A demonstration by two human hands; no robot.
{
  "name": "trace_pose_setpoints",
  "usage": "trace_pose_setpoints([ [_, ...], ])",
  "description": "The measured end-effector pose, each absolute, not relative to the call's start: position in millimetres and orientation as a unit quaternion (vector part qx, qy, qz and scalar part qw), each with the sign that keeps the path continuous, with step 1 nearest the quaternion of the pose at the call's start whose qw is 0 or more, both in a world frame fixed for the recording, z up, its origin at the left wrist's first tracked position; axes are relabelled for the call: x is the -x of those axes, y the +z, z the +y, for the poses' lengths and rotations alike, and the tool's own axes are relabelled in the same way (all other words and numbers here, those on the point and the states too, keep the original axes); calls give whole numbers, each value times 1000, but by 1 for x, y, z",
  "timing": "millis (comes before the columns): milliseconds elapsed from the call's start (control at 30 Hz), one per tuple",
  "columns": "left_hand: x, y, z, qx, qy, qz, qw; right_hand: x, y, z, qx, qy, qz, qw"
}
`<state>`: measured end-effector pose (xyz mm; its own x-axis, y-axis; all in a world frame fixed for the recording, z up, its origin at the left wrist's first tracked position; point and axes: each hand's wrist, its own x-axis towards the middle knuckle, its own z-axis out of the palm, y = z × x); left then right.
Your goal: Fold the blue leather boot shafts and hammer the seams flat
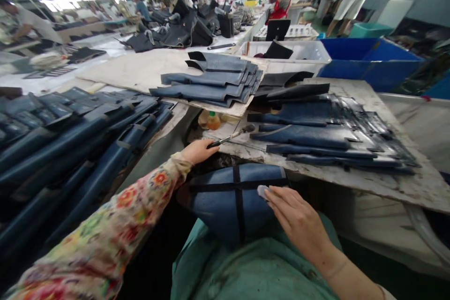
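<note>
A dark blue leather-like panel (211, 206) lies across my lap on a green apron (260, 272), with black strips crossing on it. My left hand (199, 151) is closed round the dark handle of a brush (225, 140), whose head points right over the worktable. Over the panel's right side, my right hand (291, 211) pinches a small pale, rounded piece (262, 191) between thumb and fingers. What that piece is cannot be made out. A small bottle of orange liquid with a green top (213, 121) stands just beyond the brush.
Overlapping blue panels (316, 136) cover the right worktable (358, 187). More panels lie on a pale board (133, 70) ahead, and rows of folded blue pieces (70, 150) fill the left. White (298, 51) and blue bins (372, 63) stand behind. Other people work farther back.
</note>
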<state>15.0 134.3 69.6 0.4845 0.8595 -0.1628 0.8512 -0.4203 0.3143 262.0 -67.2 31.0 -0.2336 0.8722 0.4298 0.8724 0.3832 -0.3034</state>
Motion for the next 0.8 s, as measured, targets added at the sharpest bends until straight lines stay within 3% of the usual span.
trace_pose_setpoints([
  [67, 8, 87, 95, -839, 10, 496, 225, -261, 31, -69, 552, -7, -787, 275],
  [200, 41, 102, 13, -726, 69, 540, 420, -257, 31, -77, 547, -27, -793, 268],
  [367, 53, 98, -54, -598, 101, 600, 522, -255, 29, -88, 539, -27, -802, 257],
  [500, 52, 97, -74, -586, 168, 618, 497, -255, 30, -91, 543, -12, -800, 253],
  [700, 50, 85, -74, -658, 108, 605, 435, -253, 30, -91, 539, -13, -801, 260],
  [800, 53, 83, -76, -642, 145, 610, 441, -252, 29, -91, 540, -14, -802, 256],
])
